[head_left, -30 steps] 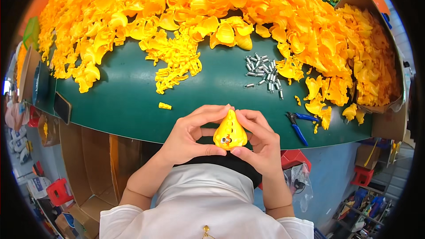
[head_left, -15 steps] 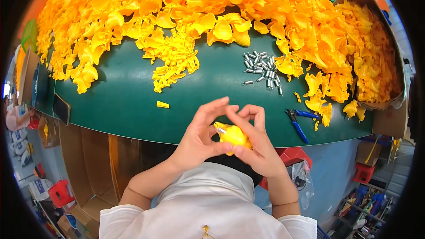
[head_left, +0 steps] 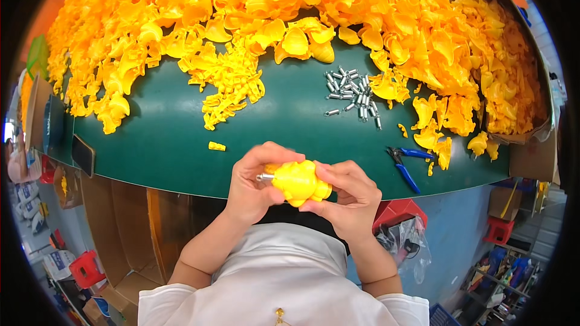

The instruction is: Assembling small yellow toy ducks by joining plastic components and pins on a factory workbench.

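Observation:
Between my two hands is a rounded yellow plastic piece (head_left: 295, 182), held just in front of the table edge. A small silver metal cylinder (head_left: 264, 177) sticks out of its left end. My left hand (head_left: 249, 184) grips that left side, fingers curled around the piece near the metal end. The fingers and thumb of my right hand (head_left: 349, 193) pinch the right side. On the green table (head_left: 175, 130) beyond lie a heap of small yellow parts (head_left: 232, 87), one lone small yellow part (head_left: 217, 146) and a cluster of silver metal cylinders (head_left: 356, 92).
A large mound of yellow plastic shells (head_left: 241, 0) covers the far table. Blue-handled nippers (head_left: 406, 166) lie on the right, near a cardboard box (head_left: 531, 54) full of yellow parts. A dark flat phone-like object (head_left: 83, 154) rests at the left edge, above an open cardboard box (head_left: 124, 223).
My hands have shifted slightly left and down and turned the yellow piece, so more of its rounded body and the metal cylinder now show. The view has tilted slightly.

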Demonstrator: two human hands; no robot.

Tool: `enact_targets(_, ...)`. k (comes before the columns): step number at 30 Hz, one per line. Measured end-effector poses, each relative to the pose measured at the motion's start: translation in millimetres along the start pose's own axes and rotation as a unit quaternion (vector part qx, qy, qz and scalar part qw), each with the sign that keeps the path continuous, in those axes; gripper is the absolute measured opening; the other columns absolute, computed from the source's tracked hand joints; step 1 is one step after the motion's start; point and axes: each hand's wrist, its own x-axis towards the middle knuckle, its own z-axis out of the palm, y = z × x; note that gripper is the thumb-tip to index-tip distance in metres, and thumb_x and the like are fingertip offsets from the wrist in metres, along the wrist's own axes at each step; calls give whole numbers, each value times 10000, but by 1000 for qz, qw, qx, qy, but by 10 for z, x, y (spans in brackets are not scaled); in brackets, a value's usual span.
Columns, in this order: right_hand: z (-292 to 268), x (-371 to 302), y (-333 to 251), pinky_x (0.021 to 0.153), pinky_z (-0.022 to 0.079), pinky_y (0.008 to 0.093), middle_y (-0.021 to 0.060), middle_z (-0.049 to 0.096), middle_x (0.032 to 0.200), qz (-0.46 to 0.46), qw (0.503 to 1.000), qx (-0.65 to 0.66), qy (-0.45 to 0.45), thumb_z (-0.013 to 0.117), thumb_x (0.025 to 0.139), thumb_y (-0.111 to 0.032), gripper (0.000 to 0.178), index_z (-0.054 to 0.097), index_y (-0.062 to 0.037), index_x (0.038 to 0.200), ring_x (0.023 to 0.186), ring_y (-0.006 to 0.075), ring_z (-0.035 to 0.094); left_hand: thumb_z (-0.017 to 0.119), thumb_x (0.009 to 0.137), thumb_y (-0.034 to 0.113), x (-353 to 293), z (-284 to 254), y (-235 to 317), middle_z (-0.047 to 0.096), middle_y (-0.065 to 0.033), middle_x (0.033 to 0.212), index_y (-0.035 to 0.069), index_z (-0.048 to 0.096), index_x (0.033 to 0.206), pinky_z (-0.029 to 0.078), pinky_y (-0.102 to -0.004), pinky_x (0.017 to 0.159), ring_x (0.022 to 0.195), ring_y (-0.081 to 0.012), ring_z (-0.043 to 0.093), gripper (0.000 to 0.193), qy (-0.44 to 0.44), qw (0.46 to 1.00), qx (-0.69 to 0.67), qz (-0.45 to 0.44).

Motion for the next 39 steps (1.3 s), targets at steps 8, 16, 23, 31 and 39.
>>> enact_targets(8,165,-35,75,901,558,330,130,570,1126,51,980,190,25,776,704,104,534,604,49,1207,1042,216,608,850,692,167,-36,64,17,633,-127,1176,35,636,1207,466,-408,1021,1195,-294,568,573,56,998,-30,-6)
enact_targets(16,239,25,101,785,574,297,134,616,1103,236,896,376,29,663,913,-184,490,478,33,1313,966,206,652,880,587,441,72,133,119,470,-188,1384,54,393,1426,388,-445,1074,1241,-302,509,1044,45,991,117,52)
enact_targets(23,164,66,16,700,589,346,124,664,986,235,942,237,-29,472,987,-450,522,429,-4,1255,794,205,695,829,739,174,73,86,242,456,-144,1321,39,464,1336,376,-379,1038,1238,-240,456,713,-28,992,106,61)
enact_targets(31,169,190,-14,883,483,363,167,582,1189,-102,992,-68,-4,764,815,-246,513,523,-43,1221,1101,267,568,785,764,75,81,145,279,576,-135,1170,58,603,1006,480,-338,889,1074,-217,547,303,13,973,212,94)
enact_targets(39,162,211,123,960,469,404,118,594,1125,-76,987,139,-38,808,756,-114,335,617,-27,1017,1122,281,576,810,755,145,137,241,354,645,-101,1058,60,627,943,467,-360,901,1063,-234,555,276,19,985,167,42)
